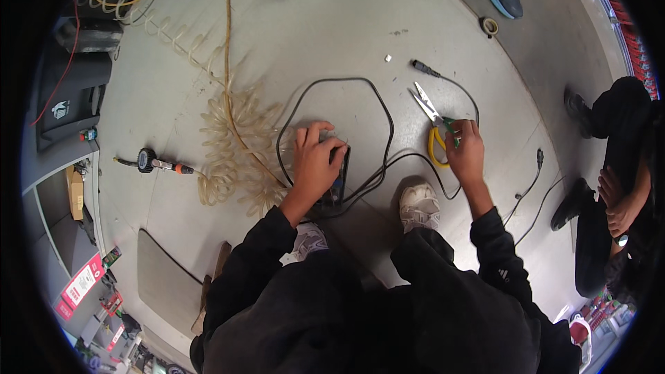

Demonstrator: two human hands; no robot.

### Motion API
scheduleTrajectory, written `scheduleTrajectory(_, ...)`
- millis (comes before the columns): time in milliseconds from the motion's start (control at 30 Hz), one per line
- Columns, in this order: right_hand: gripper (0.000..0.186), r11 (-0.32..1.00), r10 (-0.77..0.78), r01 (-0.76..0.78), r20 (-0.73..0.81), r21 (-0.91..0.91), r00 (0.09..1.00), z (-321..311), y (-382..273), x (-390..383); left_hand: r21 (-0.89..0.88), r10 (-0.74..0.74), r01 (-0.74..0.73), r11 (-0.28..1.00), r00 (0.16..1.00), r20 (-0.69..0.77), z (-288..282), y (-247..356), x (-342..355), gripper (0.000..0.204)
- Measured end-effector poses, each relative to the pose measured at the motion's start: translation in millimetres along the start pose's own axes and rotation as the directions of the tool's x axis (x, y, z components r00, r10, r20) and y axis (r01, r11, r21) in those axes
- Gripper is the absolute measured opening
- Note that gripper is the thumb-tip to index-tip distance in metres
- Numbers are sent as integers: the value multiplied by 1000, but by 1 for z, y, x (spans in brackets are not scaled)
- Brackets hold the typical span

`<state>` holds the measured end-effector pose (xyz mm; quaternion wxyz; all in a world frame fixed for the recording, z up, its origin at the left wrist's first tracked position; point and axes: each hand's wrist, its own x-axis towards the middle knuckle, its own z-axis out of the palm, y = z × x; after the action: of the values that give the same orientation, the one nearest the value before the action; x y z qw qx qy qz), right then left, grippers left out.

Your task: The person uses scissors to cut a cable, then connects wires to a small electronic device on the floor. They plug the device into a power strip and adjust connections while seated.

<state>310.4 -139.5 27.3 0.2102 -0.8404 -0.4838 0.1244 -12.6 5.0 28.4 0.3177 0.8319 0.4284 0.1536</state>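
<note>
Light: bright and even on the grey floor (pixel 346 21), soft shadows only.
Edges: heavy fisheye bending, black vignette around that floor.
Focus: sharp mid-floor, smeary toward the rim.

Black long sleeves (pixel 277 242) to both wrists; small white mark on right sleeve. Dark trousers. Worn whitish sneakers (pixel 418 206), grey scuffs showing.

A red and white rectangular sign (pixel 81 284) leans at the lower left edge of the view, beside the floor's border. Just above it lies a small dark green package (pixel 111 257). Higher on the left, a tan cardboard box (pixel 74 192) sits on a shelf. A white label mark (pixel 61 109) shows on a black case at the upper left. Small red and white packages (pixel 601 310) crowd the lower right edge.
</note>
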Motion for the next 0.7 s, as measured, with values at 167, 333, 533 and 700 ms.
scheduleTrajectory(167,52,981,47,-11,182,-192,982,-6,13,-4,-4,-105,105,994,994,-32,5,12,-2,8)
scheduleTrajectory(333,59,955,63,13,245,-298,968,-11,5,7,-15,-174,174,985,983,-52,12,16,-6,9)
scheduleTrajectory(533,56,950,69,31,305,-310,950,-14,27,14,-97,-249,246,964,968,-21,14,14,-7,10)
scheduleTrajectory(700,47,974,134,-80,255,-212,957,-38,10,10,-270,-325,321,908,945,30,21,5,-13,14)
